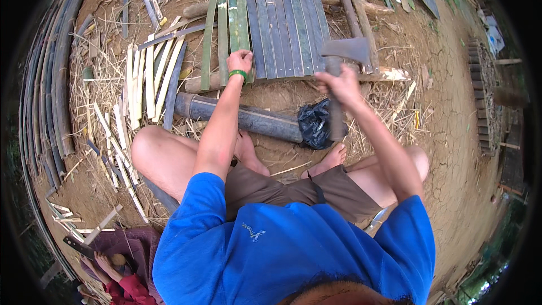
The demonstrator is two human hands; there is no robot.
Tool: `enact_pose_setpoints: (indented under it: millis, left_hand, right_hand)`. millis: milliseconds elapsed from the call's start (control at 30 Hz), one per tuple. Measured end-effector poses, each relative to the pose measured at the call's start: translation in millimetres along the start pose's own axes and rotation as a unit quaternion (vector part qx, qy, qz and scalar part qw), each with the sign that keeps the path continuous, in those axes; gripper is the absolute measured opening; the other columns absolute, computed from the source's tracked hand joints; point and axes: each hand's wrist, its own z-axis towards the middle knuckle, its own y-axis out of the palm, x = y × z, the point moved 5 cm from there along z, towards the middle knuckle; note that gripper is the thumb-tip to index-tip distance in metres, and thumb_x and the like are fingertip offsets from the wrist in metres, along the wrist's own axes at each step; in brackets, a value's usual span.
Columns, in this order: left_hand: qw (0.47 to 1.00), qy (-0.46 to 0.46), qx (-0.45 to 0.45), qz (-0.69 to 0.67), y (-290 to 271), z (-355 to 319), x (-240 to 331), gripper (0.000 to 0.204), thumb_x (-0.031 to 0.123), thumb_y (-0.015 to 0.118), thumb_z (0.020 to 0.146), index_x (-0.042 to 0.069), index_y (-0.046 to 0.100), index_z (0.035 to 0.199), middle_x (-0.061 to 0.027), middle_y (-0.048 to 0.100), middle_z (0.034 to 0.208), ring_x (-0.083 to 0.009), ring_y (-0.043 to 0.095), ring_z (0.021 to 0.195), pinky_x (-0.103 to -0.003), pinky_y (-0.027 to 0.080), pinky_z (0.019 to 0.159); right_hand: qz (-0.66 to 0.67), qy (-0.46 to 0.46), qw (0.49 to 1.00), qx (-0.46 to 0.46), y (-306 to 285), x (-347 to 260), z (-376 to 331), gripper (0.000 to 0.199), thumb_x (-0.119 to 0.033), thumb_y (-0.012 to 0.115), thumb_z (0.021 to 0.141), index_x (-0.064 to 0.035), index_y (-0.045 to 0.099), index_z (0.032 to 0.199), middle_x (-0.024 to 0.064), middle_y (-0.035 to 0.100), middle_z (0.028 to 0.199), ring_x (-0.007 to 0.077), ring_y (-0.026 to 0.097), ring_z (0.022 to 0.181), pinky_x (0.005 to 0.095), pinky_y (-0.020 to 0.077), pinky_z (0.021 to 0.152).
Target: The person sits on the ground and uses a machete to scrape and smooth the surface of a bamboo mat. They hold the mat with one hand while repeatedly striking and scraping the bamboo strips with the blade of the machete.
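Observation:
My right hand is wrapped round the handle of a hatchet, its broad blade raised over the right end of a row of bamboo slats. The hand is slightly blurred. At the lower ends of the green bamboo slats, my left hand is closed in a pinch; what its fingers hold, if anything, is too small to make out. Several dark bamboo slats lie side by side to the right of the green ones. The slats rest across a near bamboo pole and a far pole.
A thick dark bamboo trunk lies before my crossed legs, with a black plastic bag at its right end. Pale split strips lie left. Long bamboo poles line the far left. At lower left, another person's hands are near a knife.

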Motion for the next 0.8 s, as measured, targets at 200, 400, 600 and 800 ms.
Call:
enact_pose_setpoints:
  millis: [200,400,600,800]
  left_hand:
    - [0.995,0.001,-0.075,0.071,13,12,31,0.020,0.027,0.078,0.086,0.016,0.081,0.102,-0.0151,0.078,0.095,-0.0332,0.074,0.094,-0.041,0.057,0.089]
    - [0.986,0.073,-0.078,0.129,17,20,43,0.016,0.024,0.077,0.087,0.016,0.081,0.100,-0.0163,0.076,0.100,-0.0341,0.072,0.098,-0.043,0.057,0.089]
    - [0.984,0.091,-0.061,0.141,18,25,34,0.015,0.021,0.077,0.086,0.014,0.081,0.098,-0.0169,0.073,0.102,-0.0363,0.070,0.097,-0.045,0.056,0.089]
    - [0.989,0.081,-0.055,0.114,21,17,45,0.013,0.020,0.077,0.086,0.013,0.081,0.096,-0.0151,0.072,0.101,-0.0344,0.071,0.096,-0.044,0.056,0.088]
  right_hand:
    - [0.338,0.017,0.921,0.196,153,109,25,0.035,0.002,0.078,0.085,-0.0005,0.053,0.109,0.0103,0.068,0.087,0.0192,0.071,0.069,0.0308,0.0599,0.057]
    - [0.465,0.121,0.808,0.341,216,145,46,0.043,0.003,0.081,0.081,-0.0026,0.053,0.113,0.0114,0.070,0.092,0.0234,0.072,0.073,0.0357,0.0589,0.058]
    - [0.435,0.128,0.811,0.369,231,131,63,0.038,0.001,0.084,0.079,-0.0009,0.058,0.107,0.0120,0.071,0.092,0.0202,0.071,0.071,0.0325,0.0557,0.054]
    - [0.367,0.135,0.832,0.393,230,165,86,0.046,-0.002,0.087,0.077,0.0016,0.061,0.114,0.0130,0.073,0.100,0.0207,0.070,0.077,0.0348,0.0554,0.064]
